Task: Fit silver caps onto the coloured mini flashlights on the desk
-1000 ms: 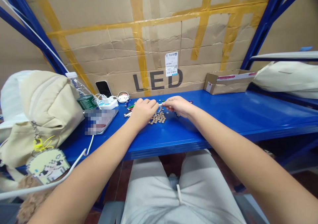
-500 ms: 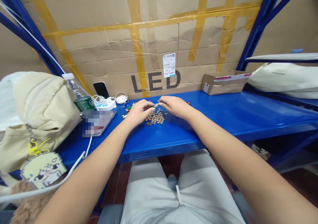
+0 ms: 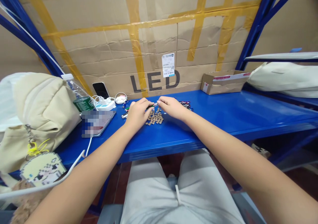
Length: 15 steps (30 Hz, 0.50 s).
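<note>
My left hand (image 3: 137, 114) is closed in a pinch over a small slim piece (image 3: 155, 104) with a green part and a pale, shiny end. From the other side, my right hand (image 3: 172, 107) is closed too, its fingertips at that shiny end; what it pinches is too small to make out. Just below the fingertips lies a loose pile of small brownish pieces (image 3: 155, 118) on the blue table (image 3: 159, 141). Several slim coloured items lie partly hidden behind my left hand, among them a metallic one (image 3: 124, 115). Dark, thin items (image 3: 186, 105) show behind my right wrist.
A phone-like device (image 3: 105, 123) with a white cable, a power strip (image 3: 106, 104), a bottle (image 3: 83, 101) and a cream bag (image 3: 47, 108) stand to the left. An open cardboard box (image 3: 223, 81) sits at the back right, before a tall taped cardboard sheet (image 3: 104, 58).
My right hand has shifted slightly left, and more of the dark thin items shows behind it. My left hand has turned a little; both still meet at the small piece.
</note>
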Each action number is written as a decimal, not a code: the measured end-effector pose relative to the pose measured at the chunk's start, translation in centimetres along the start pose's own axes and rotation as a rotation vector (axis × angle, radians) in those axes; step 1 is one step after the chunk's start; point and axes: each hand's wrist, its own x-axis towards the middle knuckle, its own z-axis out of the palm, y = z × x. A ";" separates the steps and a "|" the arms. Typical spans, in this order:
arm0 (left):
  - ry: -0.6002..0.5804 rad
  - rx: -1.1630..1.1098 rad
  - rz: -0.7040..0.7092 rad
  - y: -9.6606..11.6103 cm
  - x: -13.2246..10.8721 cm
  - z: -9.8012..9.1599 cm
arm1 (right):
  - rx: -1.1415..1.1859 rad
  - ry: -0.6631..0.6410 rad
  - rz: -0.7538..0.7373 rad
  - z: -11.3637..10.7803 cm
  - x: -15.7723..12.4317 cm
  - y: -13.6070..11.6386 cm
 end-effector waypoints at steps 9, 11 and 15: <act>0.103 0.351 0.191 0.4 0.2 -0.2 | 0.502 -0.078 0.191 0.9 0.5 1.1; 0.104 0.361 0.208 0.3 0.2 -0.1 | 0.592 -0.100 0.231 1.1 0.5 1.1; 0.080 0.223 0.130 -0.1 0.5 0.2 | 0.431 -0.093 0.214 0.7 0.5 0.9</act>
